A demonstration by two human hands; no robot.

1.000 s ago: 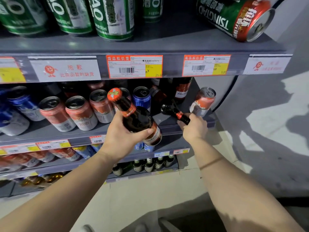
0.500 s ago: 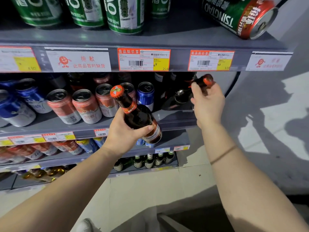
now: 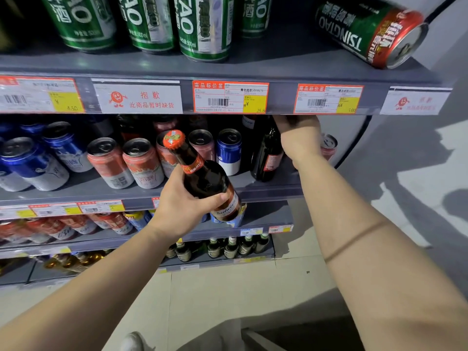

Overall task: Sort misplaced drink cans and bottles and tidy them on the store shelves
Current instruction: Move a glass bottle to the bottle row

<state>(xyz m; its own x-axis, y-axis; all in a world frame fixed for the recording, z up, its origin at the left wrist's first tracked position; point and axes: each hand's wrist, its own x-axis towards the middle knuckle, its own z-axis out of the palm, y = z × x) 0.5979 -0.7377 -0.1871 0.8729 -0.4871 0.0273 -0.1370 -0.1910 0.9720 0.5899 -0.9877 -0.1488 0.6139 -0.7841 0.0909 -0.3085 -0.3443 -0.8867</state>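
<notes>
**Head view: two bottles in hand at the beer shelves**

Head view, looking down along both my arms. My left grip (image 3: 181, 206) is wrapped round the lower body of a brown bottle (image 3: 202, 177) w/ an orange-red cap; it tilts w/ the cap up-left, held out in front of the middle shelf (image 3: 268, 192), not touching it. Thumb lies across the label side, fingers hidden behind the glass.

My right grip (image 3: 300, 138) is higher up & to the right, reaching in under the price rail (image 3: 278, 97) of the top shelf. It's closed over the neck/top of a dark bottle (image 3: 267, 158), which stands about upright on the middle shelf near its right end, base on the shelf board. The cap is hidden by my fingers.

Left of that dark bottle, just beside it: a blue-and-white can (image 3: 229, 152). Behind my left grip & to its left: red cans (image 3: 143, 164), then blue cans (image 3: 33, 163) further left. Right of my right grip a red can (image 3: 328, 146) peeks out past the wrist.

Above both grips, top shelf: upright green cans (image 3: 202, 26), plus one green-and-red can (image 3: 372, 31) lying on its side at the right end. Below my left grip, lower shelves w/ more cans & small green bottles (image 3: 228, 248). Floor (image 3: 228, 295) is pale tile.
</notes>
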